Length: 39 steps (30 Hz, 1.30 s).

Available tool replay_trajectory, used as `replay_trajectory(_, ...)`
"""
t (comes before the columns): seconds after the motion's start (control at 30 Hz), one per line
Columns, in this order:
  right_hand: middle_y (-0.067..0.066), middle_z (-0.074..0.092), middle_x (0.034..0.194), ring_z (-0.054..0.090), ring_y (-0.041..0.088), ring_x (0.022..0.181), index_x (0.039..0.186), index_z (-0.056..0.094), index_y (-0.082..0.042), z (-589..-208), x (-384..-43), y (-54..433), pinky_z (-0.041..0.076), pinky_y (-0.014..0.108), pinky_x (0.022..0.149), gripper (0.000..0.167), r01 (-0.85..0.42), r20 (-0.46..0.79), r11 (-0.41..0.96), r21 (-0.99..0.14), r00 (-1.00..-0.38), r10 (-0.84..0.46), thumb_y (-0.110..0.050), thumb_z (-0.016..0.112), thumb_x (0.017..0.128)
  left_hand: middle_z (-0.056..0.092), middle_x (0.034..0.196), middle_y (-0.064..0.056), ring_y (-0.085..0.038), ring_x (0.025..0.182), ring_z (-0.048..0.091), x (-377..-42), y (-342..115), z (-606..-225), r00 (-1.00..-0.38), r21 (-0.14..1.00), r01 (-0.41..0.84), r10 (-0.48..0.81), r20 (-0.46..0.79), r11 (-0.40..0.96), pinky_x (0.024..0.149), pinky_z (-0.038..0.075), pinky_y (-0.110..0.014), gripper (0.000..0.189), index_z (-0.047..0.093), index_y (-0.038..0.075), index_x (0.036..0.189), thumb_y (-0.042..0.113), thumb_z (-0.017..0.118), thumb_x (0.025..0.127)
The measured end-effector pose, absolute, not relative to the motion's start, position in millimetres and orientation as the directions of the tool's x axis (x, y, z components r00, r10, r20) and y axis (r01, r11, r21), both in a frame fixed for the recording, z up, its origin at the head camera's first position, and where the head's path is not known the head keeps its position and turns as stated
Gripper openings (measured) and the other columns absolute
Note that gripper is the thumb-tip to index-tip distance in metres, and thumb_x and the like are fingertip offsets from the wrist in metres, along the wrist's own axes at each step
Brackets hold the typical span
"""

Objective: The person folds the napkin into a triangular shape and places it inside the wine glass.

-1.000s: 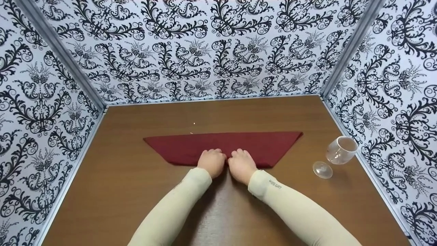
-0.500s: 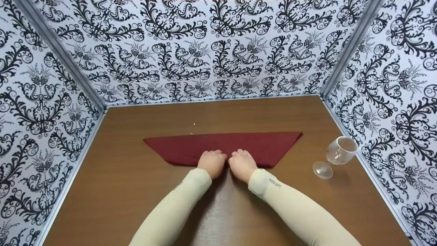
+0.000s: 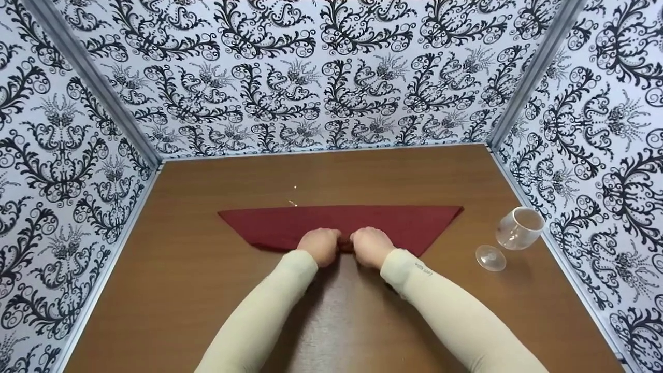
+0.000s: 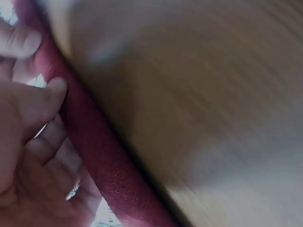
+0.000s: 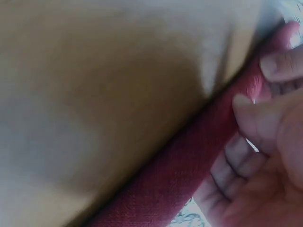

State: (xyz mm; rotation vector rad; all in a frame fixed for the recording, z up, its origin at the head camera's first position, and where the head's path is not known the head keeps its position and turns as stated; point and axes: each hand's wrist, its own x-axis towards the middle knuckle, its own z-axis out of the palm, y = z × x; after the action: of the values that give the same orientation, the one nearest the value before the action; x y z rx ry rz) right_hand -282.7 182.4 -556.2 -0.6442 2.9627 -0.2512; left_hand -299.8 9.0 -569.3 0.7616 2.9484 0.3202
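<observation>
Just below the middle of the head view, our left hand [image 3: 318, 247] and right hand [image 3: 372, 247] sit side by side, each pinching the bottom edge of the red cloth [image 3: 339, 218]. It lies across the middle of the frame, wider at the top. We wear cream sleeves [image 3: 259, 305]. Tiny white bits [image 3: 293, 203] sit by its top edge on the brown table [image 3: 197, 290]. At the right, we see a clear glass [image 3: 517, 232].
</observation>
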Motion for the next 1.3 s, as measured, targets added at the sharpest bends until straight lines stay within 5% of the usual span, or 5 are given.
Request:
replay_trajectory(0.13,0.001,0.075,0.082,0.067,0.02,0.081,0.083,0.074,-0.01,-550.6,-292.2,184.3,0.058,0.044,0.09,0.014,-0.319,-0.171,0.898,-0.304,-0.909,-0.381,-0.006,0.067,0.095,0.078,0.093,-0.003,-0.022,0.091,0.072,-308.8,3.9,-566.7,-0.884,0.425,0.361,0.449,-0.127,0.83,0.086,0.058,-0.043,0.006,0.075,0.014,0.092,0.011,0.071,0.095)
replay_trajectory(0.3,0.0,0.071,0.083,0.063,0.018,0.079,0.083,0.07,-0.011,-550.0,-298.6,185.4,0.057,0.039,0.081,0.011,-0.245,-0.2,0.907,-0.342,-0.924,-0.325,-0.009,0.073,0.093,0.077,0.092,-0.002,-0.018,0.087,0.067,-309.9,4.6,-560.9,-0.889,0.48,0.305,0.426,-0.167,0.823,0.086,0.057,-0.04,0.007,0.075,0.013,0.092,0.009,0.07,0.095)
replay_trajectory(0.73,0.01,0.07,0.092,0.062,0.031,0.095,0.084,0.077,-0.01,-562.2,-261.7,172.7,0.053,0.046,0.088,0.023,-0.424,0.09,0.896,0.134,-0.895,-0.437,-0.018,0.063,0.099,0.073,0.086,-0.006,-0.029,0.079,0.071,-283.1,19.0,-566.2,-0.852,-0.109,0.487,0.498,0.159,0.867,0.072,0.058,-0.046,0.021,0.081,0.019,0.086,0.018,0.063,0.096)
replay_trajectory(0.97,0.009,0.07,0.093,0.061,0.03,0.095,0.085,0.079,-0.01,-563.9,-259.3,170.6,0.051,0.044,0.088,0.026,-0.427,0.072,0.886,0.181,-0.893,-0.445,-0.029,0.067,0.098,0.072,0.087,-0.005,-0.027,0.081,0.069,-280.0,20.0,-561.9,-0.836,-0.16,0.525,0.542,0.089,0.836,0.079,0.055,-0.045,0.022,0.081,0.016,0.086,0.016,0.061,0.097)
replay_trajectory(1.3,0.013,0.073,0.09,0.068,0.035,0.089,0.085,0.076,-0.006,-557.6,-263.2,173.2,0.058,0.047,0.085,0.019,-0.421,0.042,0.901,0.105,-0.903,-0.427,-0.01,0.063,0.099,0.075,0.084,-0.005,-0.027,0.08,0.075,-287.5,11.0,-572.3,-0.846,-0.07,0.513,0.518,0.127,0.855,0.073,0.061,-0.045,0.017,0.079,0.016,0.083,0.01,0.066,0.093)
